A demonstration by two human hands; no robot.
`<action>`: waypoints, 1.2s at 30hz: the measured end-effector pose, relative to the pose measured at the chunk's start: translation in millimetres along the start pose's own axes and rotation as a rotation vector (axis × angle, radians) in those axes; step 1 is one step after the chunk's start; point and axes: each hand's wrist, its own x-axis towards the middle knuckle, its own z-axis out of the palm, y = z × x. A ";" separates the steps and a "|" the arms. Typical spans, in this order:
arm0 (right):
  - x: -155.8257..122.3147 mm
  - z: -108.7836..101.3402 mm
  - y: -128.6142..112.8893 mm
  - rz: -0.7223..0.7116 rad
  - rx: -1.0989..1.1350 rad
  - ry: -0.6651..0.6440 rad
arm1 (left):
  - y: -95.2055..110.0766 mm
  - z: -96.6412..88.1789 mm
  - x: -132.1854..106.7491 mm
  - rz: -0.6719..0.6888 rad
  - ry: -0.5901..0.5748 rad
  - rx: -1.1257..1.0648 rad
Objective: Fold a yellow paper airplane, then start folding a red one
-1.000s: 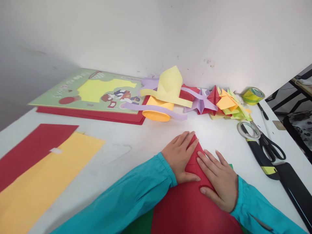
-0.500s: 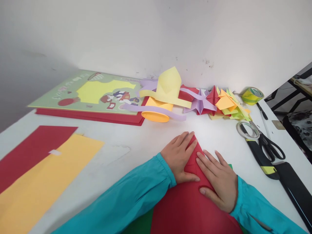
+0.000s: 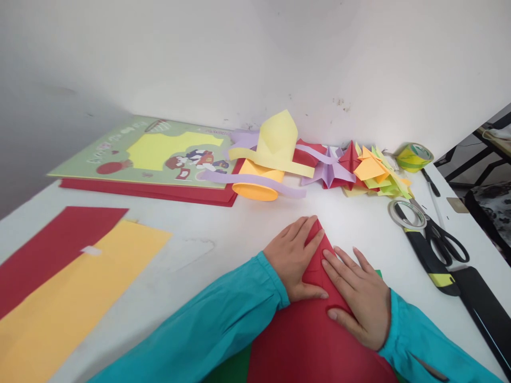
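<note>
A sheet of red paper (image 3: 303,335) lies before me, its far end folded to a point. My left hand (image 3: 294,255) rests flat on the left side of that folded tip, fingers stretched toward the point and thumb across the paper. On the right slanting edge lies my right hand (image 3: 361,295), palm down with its fingers spread. Neither hand grips anything; both press on the paper. Part of the fold is hidden under my fingers. Green paper (image 3: 229,367) shows from underneath the red sheet.
Red and orange sheets (image 3: 107,287) lie at left. Behind are a printed green board (image 3: 88,165), a yellow paper hat shape (image 3: 278,135) and folded paper stars (image 3: 329,173). Tape rolls (image 3: 408,214), black-handled scissors (image 3: 447,242) and a black cutter (image 3: 433,260) lie at right.
Both hands keep their places on the red paper. The whole view has shifted only very slightly.
</note>
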 end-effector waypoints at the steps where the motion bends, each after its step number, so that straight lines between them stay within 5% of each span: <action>1: 0.0 0.1 0.0 0.001 0.006 0.002 | -0.1 -0.5 0.3 0.004 -0.003 0.000; 26: 0.1 0.2 -0.2 -0.001 0.015 0.018 | 0.8 -8.1 5.9 0.007 -0.078 0.050; 36: -0.3 1.1 0.6 -0.008 0.000 0.016 | -0.2 -2.5 3.4 0.000 -0.023 0.064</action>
